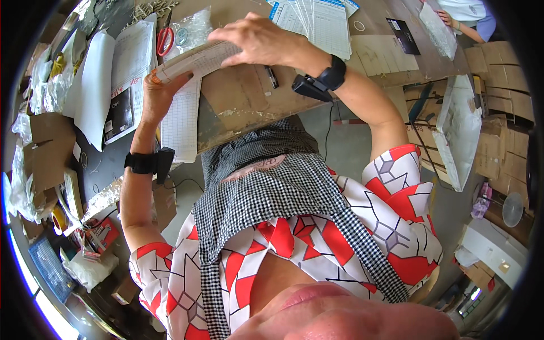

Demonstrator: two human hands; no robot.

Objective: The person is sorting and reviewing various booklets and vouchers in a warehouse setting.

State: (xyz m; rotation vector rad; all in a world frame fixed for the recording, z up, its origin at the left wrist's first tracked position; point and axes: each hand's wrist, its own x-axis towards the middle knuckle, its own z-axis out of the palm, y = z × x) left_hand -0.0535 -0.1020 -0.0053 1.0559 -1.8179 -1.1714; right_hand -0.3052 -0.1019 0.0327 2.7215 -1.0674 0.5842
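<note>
Beyond the checked apron [266,190], a ruled form sheet [180,127] lies at the near edge of the table [238,107]. The bundle of printed paper sheets [195,61] is held above the table between 2 hands: the left hand [160,97] grasps the left end; the right hand [258,42] grasps the right end — clamping force cannot be told. The bundle should handle as light, flexible and easily creased — support both ends. Farther out lie red-handled scissors [165,41] and blue-and-white forms [317,22].
</note>
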